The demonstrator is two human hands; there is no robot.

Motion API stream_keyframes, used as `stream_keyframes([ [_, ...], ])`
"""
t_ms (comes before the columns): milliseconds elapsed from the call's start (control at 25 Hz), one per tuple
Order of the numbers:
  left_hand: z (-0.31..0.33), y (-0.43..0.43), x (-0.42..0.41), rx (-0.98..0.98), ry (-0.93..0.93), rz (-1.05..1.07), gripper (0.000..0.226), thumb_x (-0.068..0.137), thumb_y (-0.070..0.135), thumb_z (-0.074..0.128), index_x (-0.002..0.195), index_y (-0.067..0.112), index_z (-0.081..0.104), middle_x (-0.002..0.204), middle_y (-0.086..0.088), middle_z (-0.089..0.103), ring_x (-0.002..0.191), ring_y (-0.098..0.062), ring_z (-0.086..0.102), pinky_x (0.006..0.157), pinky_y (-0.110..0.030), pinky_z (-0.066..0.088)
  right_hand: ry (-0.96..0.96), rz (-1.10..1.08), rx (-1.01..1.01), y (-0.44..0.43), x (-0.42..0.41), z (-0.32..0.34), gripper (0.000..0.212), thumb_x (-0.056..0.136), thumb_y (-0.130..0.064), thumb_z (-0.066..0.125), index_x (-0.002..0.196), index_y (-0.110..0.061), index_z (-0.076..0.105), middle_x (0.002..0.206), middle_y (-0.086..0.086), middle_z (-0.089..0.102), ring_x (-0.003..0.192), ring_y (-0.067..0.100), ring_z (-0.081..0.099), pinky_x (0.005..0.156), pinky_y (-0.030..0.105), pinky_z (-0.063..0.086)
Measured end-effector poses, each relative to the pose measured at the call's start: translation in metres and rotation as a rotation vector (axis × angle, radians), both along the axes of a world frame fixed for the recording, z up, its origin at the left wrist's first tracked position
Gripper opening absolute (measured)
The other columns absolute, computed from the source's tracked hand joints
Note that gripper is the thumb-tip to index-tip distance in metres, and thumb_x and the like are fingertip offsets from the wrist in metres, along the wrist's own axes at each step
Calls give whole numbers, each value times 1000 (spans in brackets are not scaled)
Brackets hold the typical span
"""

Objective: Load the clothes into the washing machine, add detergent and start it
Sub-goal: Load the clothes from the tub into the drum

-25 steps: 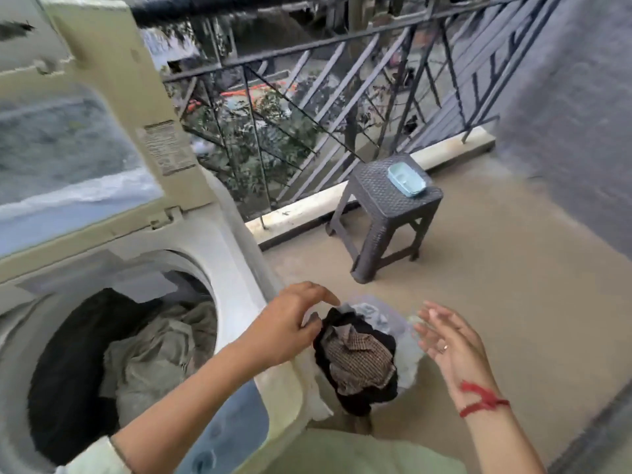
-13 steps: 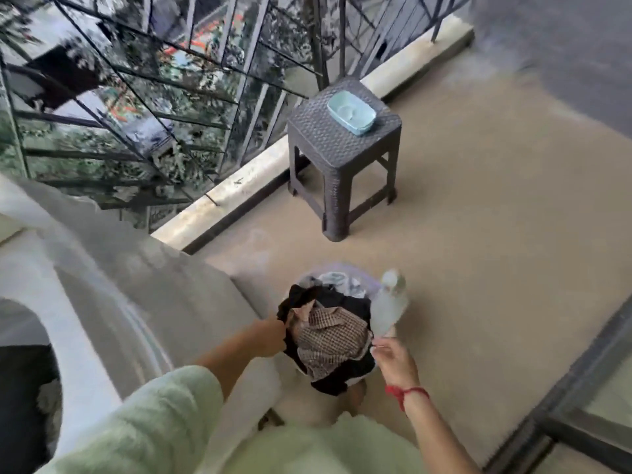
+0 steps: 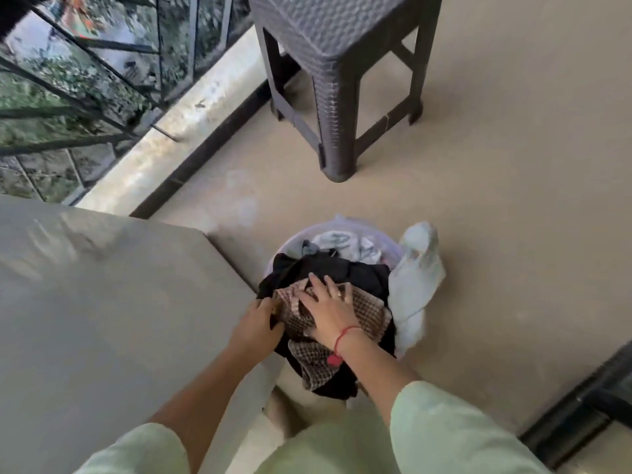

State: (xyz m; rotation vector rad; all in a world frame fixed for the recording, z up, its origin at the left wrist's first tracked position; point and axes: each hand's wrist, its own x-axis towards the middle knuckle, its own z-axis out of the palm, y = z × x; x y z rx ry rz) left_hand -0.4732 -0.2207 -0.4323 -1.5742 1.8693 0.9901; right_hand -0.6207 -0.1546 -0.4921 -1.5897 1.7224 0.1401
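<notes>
A pale lilac laundry basket (image 3: 294, 239) stands on the floor beside the washing machine's side wall (image 3: 113, 302). It holds a checked brown cloth (image 3: 371, 313) on top of black clothes (image 3: 349, 270), with light garments (image 3: 345, 244) at the back and a pale cloth (image 3: 415, 278) draped over its right rim. My right hand (image 3: 328, 309) lies on the checked cloth with fingers spread. My left hand (image 3: 256, 325) is at the left edge of the pile, fingers curled into the black and checked fabric. The machine's drum is out of view.
A dark woven plastic stool (image 3: 338, 46) stands on the beige floor (image 3: 496, 217) beyond the basket. A metal balcony railing (image 3: 85, 80) on a low ledge (image 3: 178, 131) runs along the left. A dark door frame (image 3: 581, 405) crosses the lower right.
My view has tilted down from the open drum to the basket. Both hands have come down onto the pile: the right now lies on the checked cloth, the left at its left edge.
</notes>
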Motion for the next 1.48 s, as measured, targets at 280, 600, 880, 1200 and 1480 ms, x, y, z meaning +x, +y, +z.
stream_keyframes([
  [280, -24, -12, 10, -97, -24, 200, 80, 83, 25, 67, 147, 12, 21, 143, -13, 35, 131, -34, 36, 104, -44, 37, -423, -1195, -143, 15, -32, 5, 21, 97, -11, 40, 109, -7, 57, 98, 0, 59, 97, 22, 56, 84, 28, 42],
  [600, -40, -14, -22, -231, 18, 181, 15, 91, 15, 49, 105, 13, 54, 118, -11, 50, 100, -36, 55, 83, -42, 47, -374, -1027, -493, 77, -77, 61, 18, 91, -18, 50, 74, -12, 47, 56, 3, 52, 52, 23, 49, 52, 36, 44],
  [880, 101, -8, -45, -372, 472, 4, 10, 94, 10, 44, 98, 16, 38, 88, -9, 64, 83, -39, 61, 60, -33, 34, -55, -810, -824, 48, -55, 204, 19, 89, -25, 41, 91, -10, 54, 59, 12, 61, 48, 29, 56, 47, 28, 35],
  [1200, 329, -15, -26, -655, 658, -227, 12, 97, 23, 40, 106, 15, 41, 88, -14, 64, 77, -35, 59, 60, -34, 36, -8, -892, -1101, 26, -22, 372, 18, 90, -20, 43, 83, -6, 51, 54, 16, 60, 44, 36, 55, 46, 22, 16],
  [1480, 535, -21, 74, -1346, 924, -270, 24, 93, 32, 42, 110, 18, 51, 94, -7, 71, 85, -17, 62, 72, -25, 45, -7, -659, -1513, 11, 33, 521, 25, 92, -26, 42, 95, -6, 57, 66, 15, 68, 51, 35, 64, 38, 30, 39],
])
